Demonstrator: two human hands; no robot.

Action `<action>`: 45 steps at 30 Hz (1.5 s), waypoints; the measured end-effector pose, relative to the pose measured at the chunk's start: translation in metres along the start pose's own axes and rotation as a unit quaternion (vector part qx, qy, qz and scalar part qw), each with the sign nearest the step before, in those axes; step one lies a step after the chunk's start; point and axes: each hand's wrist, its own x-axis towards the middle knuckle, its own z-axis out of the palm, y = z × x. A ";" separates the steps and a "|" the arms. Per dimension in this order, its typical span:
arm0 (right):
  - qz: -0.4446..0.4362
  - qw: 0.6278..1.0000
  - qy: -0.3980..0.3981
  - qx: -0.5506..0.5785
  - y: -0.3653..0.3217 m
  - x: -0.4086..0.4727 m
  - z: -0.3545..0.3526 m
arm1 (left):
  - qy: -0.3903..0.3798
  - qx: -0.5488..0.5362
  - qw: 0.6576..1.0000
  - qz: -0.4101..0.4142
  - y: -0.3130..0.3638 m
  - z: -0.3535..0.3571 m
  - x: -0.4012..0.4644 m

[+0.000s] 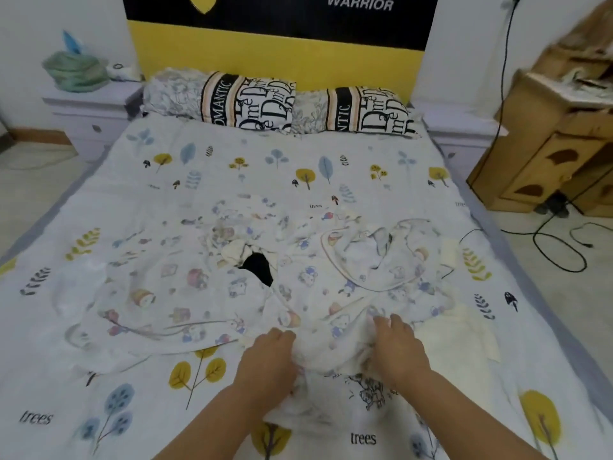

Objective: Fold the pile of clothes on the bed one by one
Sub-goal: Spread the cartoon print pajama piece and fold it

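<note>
A loose pile of white clothes with small cartoon prints lies spread across the middle of the bed. A black garment peeks out in its centre, and a plain cream piece lies at the right edge. The nearest white garment is bunched between my hands. My left hand grips its left side with curled fingers. My right hand holds its right side, fingers pressed into the fabric.
Two lettered pillows lean on the yellow headboard. A white nightstand stands at the left, a wooden cabinet and black cables at the right. The bed's front is covered by the tree-print sheet.
</note>
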 end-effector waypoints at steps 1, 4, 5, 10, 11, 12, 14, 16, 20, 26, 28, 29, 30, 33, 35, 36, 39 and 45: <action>0.009 1.000 0.015 0.001 0.006 0.014 0.003 | 0.003 0.007 1.000 0.007 0.004 0.008 0.016; 0.032 0.998 0.056 0.012 0.020 0.056 0.008 | 0.012 0.033 0.999 0.022 0.014 0.032 0.062; 0.038 0.997 0.070 0.017 0.023 0.070 0.010 | 0.010 0.036 0.999 0.019 0.017 0.039 0.075; 0.014 0.989 0.149 0.002 0.035 0.128 0.020 | -0.016 0.052 0.998 0.026 0.028 0.082 0.122; 0.004 0.987 0.159 -0.005 0.039 0.137 0.023 | -0.033 0.063 0.997 0.027 0.025 0.094 0.126; -0.005 0.987 0.159 -0.017 0.043 0.144 0.028 | -0.047 0.083 0.995 0.032 0.020 0.105 0.128; -0.018 0.988 0.149 -0.033 0.048 0.149 0.043 | -0.058 0.127 0.989 0.046 0.009 0.123 0.131; -0.015 0.986 0.164 -0.036 0.049 0.143 0.057 | -0.061 0.145 0.986 0.050 0.004 0.131 0.133; -0.039 0.986 0.148 -0.059 0.035 0.111 0.067 | -0.101 0.133 0.985 0.038 0.010 0.118 0.130; -0.118 0.982 0.144 -0.026 0.008 0.028 0.039 | -0.064 -0.500 0.849 -0.158 0.058 0.044 0.102; -0.148 0.976 0.160 -0.005 -0.004 -0.001 0.019 | -0.041 -0.540 0.822 -0.173 0.069 0.024 0.084; -0.160 0.973 0.169 -0.002 -0.008 -0.014 0.010 | -0.018 -0.519 0.841 -0.152 0.073 0.014 0.073; -0.172 0.969 0.178 0.001 -0.012 -0.026 0.000 | 0.011 -0.488 0.863 -0.132 0.075 0.004 0.062; -0.197 0.963 0.178 0.038 -0.016 -0.059 -0.030 | 0.057 -0.485 0.867 -0.097 0.078 -0.041 0.033; -0.213 0.959 0.175 0.060 -0.018 -0.082 -0.062 | 0.075 -0.499 0.861 -0.066 0.083 -0.083 0.009; -0.219 0.959 0.171 0.065 -0.020 -0.093 -0.081 | 0.084 -0.493 0.865 -0.034 0.085 -0.103 -0.002; -0.214 0.960 0.145 0.110 -0.026 -0.120 -0.125 | 0.091 -0.447 0.889 0.049 0.095 -0.161 -0.038; -0.154 0.906 0.348 0.183 -0.044 -0.175 -0.216 | 0.072 -0.399 0.902 0.152 0.116 -0.260 -0.105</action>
